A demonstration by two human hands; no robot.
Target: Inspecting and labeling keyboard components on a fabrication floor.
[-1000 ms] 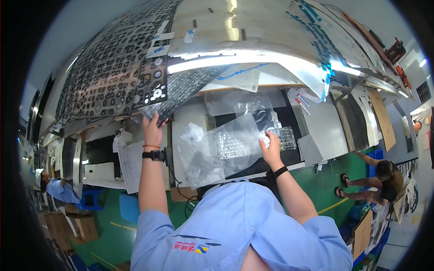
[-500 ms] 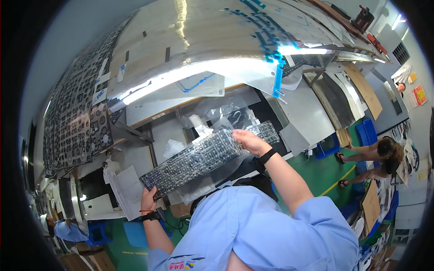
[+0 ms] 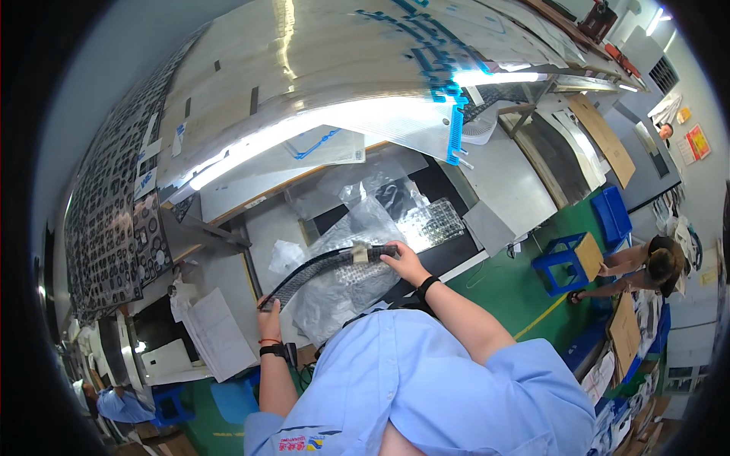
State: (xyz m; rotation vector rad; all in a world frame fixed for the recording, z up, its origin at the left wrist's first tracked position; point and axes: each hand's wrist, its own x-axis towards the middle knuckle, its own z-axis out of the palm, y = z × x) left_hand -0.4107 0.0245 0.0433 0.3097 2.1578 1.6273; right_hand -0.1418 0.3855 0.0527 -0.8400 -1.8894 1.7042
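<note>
Arching between left grip point(image 3: 269, 323) and right grip point(image 3: 407, 264), each pinching an end | dark patterned strip point(image 3: 303, 275) above clear plastic point(image 3: 323, 302) | seems light, flexible, crease-prone; best held by both ends

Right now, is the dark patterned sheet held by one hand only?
No, the left hand holds one end of the dark patterned sheet and the right hand holds the other.
</note>
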